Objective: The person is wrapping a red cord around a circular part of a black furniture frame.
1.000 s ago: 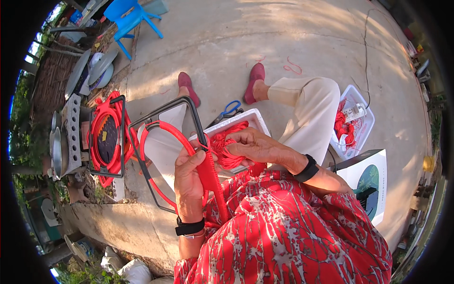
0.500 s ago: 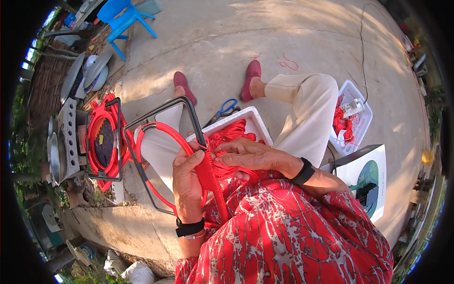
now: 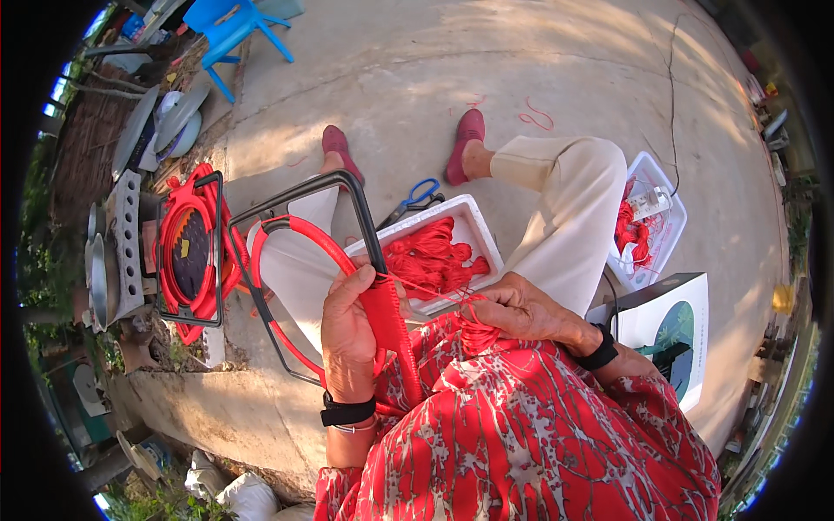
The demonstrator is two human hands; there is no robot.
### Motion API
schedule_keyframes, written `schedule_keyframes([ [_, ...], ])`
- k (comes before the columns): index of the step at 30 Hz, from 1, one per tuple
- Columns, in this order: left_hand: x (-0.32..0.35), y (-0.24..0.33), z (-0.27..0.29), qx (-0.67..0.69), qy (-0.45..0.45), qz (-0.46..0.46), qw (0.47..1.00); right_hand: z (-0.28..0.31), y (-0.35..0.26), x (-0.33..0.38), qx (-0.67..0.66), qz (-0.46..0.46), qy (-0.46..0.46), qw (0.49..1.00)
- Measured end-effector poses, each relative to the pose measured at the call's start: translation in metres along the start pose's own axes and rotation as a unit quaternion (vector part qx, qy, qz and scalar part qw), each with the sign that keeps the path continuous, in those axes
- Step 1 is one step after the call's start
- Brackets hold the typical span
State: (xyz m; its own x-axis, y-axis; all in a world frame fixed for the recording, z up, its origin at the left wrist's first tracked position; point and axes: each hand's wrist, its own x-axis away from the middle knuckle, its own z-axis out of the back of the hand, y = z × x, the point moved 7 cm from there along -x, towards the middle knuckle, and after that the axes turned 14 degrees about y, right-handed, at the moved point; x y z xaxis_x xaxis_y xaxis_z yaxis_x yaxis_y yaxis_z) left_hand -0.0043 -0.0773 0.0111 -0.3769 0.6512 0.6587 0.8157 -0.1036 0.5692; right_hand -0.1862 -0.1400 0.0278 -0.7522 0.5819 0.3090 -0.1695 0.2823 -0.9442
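Observation:
My left hand [image 3: 349,330] is closed around a black metal frame [image 3: 358,204] at a stretch bound in red cord [image 3: 382,308]. A red-wrapped ring [image 3: 306,227] is joined to this frame, which leans across my left thigh. Out to the right, my right hand [image 3: 519,309] pinches red cord, with a small hank of red cord [image 3: 476,335] hanging below its fingers. A thin strand runs taut from that hand to the bound edge by my left thumb. Between my legs, a white foam box [image 3: 476,217] holds bundles of red cord [image 3: 434,260].
Blue-handled scissors [image 3: 422,191] lie beyond the foam box. A second black frame with red wrapping [image 3: 187,252] stands at the left. To the right are a white plastic bin [image 3: 676,213] with a power strip [image 3: 650,203] and a printed carton [image 3: 638,314]. A blue chair [image 3: 230,39] stands far left.
My right hand has moved right and slightly down, away from the frame, drawing the strand tight. The hank moved with it. My left hand has stayed on the frame.

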Motion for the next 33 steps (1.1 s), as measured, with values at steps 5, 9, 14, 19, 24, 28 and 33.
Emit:
schedule_keyframes([
  [5,-0.002,-0.002,0.005,-0.008,0.002,-0.008,1.000,0.004,-0.005,0.002,-0.033,-0.042,0.030,0.998],
  [9,0.000,-0.003,-0.003,-0.014,-0.050,-0.014,0.999,0.020,0.005,0.001,-0.063,-0.051,0.046,0.996],
  [14,-0.002,-0.004,-0.004,-0.017,-0.059,-0.011,0.998,0.023,0.007,-0.004,-0.029,-0.065,0.053,0.996],
  [19,0.001,-0.001,-0.004,-0.035,-0.047,-0.017,0.998,0.035,0.002,-0.004,-0.022,-0.073,0.059,0.995],
  [24,-0.001,-0.004,-0.004,-0.043,-0.038,-0.012,0.998,0.049,-0.071,-0.026,0.129,0.058,0.238,0.961],
  [28,-0.005,-0.008,-0.003,-0.061,-0.034,-0.011,0.997,-0.005,-0.138,-0.047,0.286,0.372,0.226,0.854],
  [33,-0.006,-0.010,-0.002,-0.053,-0.003,0.004,0.999,-0.058,-0.137,-0.095,0.375,0.579,0.230,0.686],
])
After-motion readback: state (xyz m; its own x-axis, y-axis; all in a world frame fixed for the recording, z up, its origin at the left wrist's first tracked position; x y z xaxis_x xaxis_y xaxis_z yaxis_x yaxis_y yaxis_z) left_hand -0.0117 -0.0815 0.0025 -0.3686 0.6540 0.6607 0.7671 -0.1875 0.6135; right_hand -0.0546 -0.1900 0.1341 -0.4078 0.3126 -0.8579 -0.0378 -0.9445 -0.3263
